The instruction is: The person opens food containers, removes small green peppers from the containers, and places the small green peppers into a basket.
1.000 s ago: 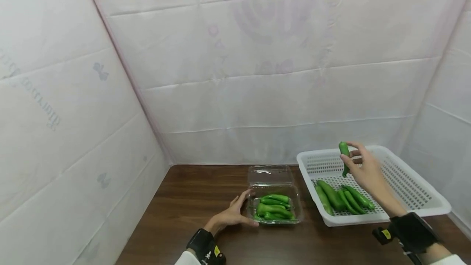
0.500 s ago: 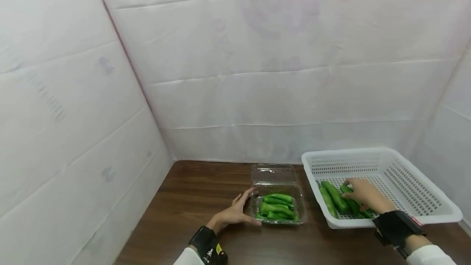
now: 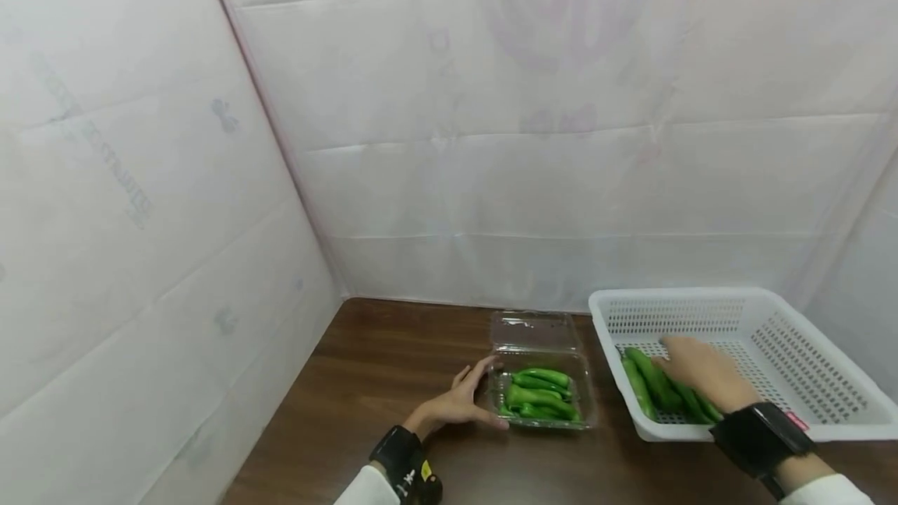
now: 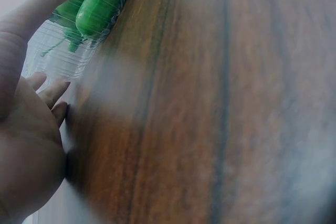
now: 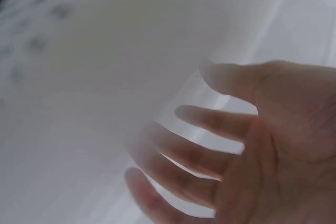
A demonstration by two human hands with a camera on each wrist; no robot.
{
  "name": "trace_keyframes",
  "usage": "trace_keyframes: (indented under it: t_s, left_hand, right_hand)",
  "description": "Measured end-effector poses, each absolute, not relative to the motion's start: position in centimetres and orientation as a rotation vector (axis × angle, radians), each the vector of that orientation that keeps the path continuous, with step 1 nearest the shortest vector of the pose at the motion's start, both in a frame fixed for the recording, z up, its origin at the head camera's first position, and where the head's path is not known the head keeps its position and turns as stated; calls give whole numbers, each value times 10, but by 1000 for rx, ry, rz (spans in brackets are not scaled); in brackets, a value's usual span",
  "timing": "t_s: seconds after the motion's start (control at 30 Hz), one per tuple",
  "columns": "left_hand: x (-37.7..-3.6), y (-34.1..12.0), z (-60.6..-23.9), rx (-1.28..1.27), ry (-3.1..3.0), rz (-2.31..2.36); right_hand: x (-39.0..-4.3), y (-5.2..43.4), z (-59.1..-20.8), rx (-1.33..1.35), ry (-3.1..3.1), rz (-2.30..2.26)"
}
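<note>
The clear clamshell box point(image 3: 543, 400) already holds several green peppers point(image 3: 540, 397); more lie right of it in the white basket point(image 3: 828, 411). Left hand point(image 3: 459, 404) braces the box, fingers straight; right hand point(image 3: 701, 371) rests on the basket's peppers point(image 3: 648, 380), fingers loosely spread in the wrist view, gripping nothing.

left hand point(image 3: 459, 405): bare, black wrist-worn camera unit with a yellow tag and white markings
right hand point(image 3: 701, 372): bare, wide black wristband with a small red mark
sleeves: white on both forearms
</note>
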State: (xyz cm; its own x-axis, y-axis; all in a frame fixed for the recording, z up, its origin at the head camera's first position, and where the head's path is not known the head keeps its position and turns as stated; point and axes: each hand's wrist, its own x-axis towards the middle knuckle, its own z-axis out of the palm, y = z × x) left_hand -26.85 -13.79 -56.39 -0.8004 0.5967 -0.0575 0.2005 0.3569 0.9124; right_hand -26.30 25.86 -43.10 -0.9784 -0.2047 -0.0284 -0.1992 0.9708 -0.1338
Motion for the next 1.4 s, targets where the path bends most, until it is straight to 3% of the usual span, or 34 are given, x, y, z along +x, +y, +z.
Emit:
trace_keyframes:
  t_s: [0.2,0.3,0.37,0.57,0.8,1.13,1.4]
  left_hand:
    - [-268,-139,-561,664,2241,1426]
    - [-268,-140,-560,655,2247,1412]
    - [-268,-141,-559,652,2248,1400]
    - [-273,-144,-555,624,2256,1418]
    - [-273,-140,-558,665,2248,1409]
    - [-272,-143,-555,615,2268,1383]
    - [-277,-142,-556,680,2322,1338]
  right_hand:
    - [-250,184,-415,-789,3467,-378]
    - [-236,147,-429,-1050,3392,-623]
    - [-227,127,-445,-1089,3295,-714]
    - [-228,86,-494,-900,3118,-758]
    - [-233,74,-514,-619,3031,-824]
    - [-237,80,-494,-610,2847,-1238]
    - [-242,92,-462,-395,2821,-1511]
